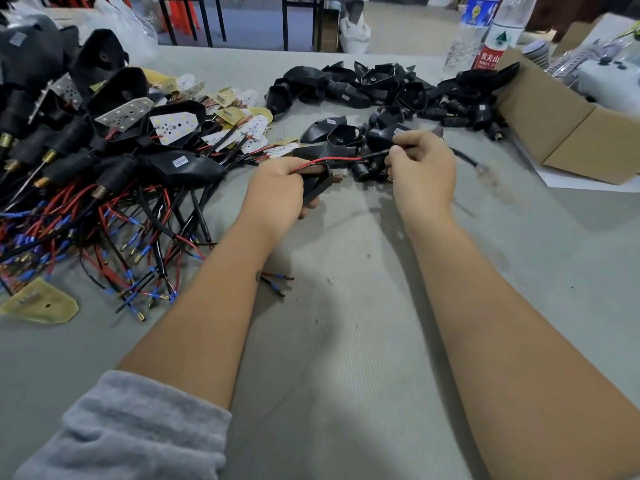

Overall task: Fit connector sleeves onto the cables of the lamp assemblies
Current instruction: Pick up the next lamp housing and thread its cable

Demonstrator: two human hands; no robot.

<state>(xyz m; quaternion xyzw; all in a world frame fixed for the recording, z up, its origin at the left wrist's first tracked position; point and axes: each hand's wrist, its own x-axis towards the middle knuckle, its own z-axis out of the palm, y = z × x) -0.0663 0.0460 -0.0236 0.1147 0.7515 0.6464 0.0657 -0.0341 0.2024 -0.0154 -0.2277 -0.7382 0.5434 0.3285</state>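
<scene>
Table covering [346, 341]: grey cloth-like mat, matt, finely ribbed. Lamp housings [381, 84]: black plastic, semi-gloss with dull highlights. Held lamp housing [313, 187]: same black plastic, with a brass-coloured threaded metal stud [337, 175]. Red wire [325, 161]: smooth, glossy insulation. LED boards [173, 128]: white, matt faces. Backing plate [38, 301]: yellowish, translucent, dull. Cable terminals [140, 317]: brass-coloured metal, shiny. Cardboard box [561, 133]: brown, matt paperboard. Water bottles [485, 32]: clear glossy plastic. Sleeve [138, 431]: grey fleecy knit.
</scene>
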